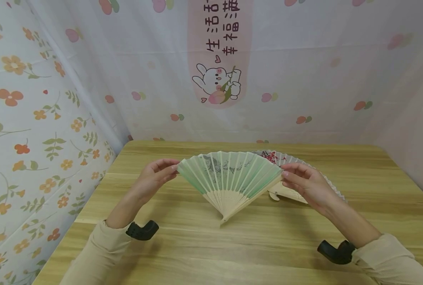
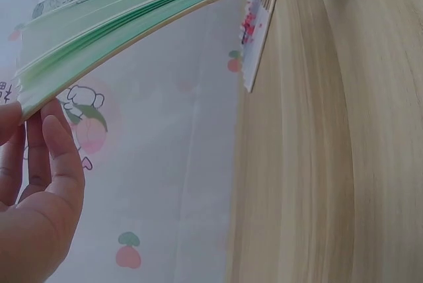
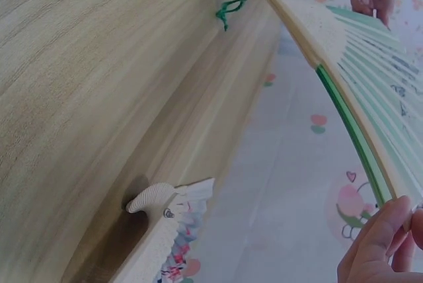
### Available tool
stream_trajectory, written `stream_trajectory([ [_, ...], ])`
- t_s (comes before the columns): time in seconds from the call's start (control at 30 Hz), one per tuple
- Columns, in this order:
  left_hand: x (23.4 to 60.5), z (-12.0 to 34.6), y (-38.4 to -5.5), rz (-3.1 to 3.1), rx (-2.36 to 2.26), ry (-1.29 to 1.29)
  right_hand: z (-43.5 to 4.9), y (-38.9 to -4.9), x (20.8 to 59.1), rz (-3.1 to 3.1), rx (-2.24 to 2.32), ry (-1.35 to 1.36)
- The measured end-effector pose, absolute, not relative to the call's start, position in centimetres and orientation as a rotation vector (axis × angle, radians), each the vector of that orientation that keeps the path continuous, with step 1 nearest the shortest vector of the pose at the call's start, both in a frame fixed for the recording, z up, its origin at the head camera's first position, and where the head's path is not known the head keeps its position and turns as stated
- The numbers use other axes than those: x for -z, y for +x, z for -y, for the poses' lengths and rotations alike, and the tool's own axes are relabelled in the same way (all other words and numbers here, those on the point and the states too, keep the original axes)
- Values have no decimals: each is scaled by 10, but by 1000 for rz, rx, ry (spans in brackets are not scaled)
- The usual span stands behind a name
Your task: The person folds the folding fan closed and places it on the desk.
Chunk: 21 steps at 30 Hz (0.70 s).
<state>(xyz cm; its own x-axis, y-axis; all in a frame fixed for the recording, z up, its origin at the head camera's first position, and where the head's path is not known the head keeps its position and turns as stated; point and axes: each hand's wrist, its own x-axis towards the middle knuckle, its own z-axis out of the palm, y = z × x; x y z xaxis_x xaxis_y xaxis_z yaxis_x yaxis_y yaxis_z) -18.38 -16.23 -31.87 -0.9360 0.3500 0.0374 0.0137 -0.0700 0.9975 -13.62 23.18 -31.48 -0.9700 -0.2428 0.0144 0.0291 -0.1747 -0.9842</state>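
Note:
A pale green folding fan [image 1: 229,174] with an ink drawing and light ribs is spread out above the table. My left hand [image 1: 157,174] pinches its left outer edge, and my right hand [image 1: 309,186] pinches the right one. In the left wrist view the thumb and fingers of the left hand [image 2: 46,170] meet at the fan's corner. The right wrist view shows the right hand [image 3: 383,243] at the opposite corner. A green cord [image 3: 231,10] hangs by the fan's pivot end.
Behind the right hand a second open fan [image 1: 293,160], white with red blossoms, lies on the wooden table [image 1: 211,253], partly covered by the green fan and the hand. A printed curtain [image 1: 304,71] hangs along the table's far edge; a floral cloth [image 1: 37,118] hangs at left.

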Motion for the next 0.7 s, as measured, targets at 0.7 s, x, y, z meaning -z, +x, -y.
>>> stream_trajectory([
  [0.7, 320, 152, -186, -2010, -2085, 395, -229, -139, 318, -2035, 2201, -256],
])
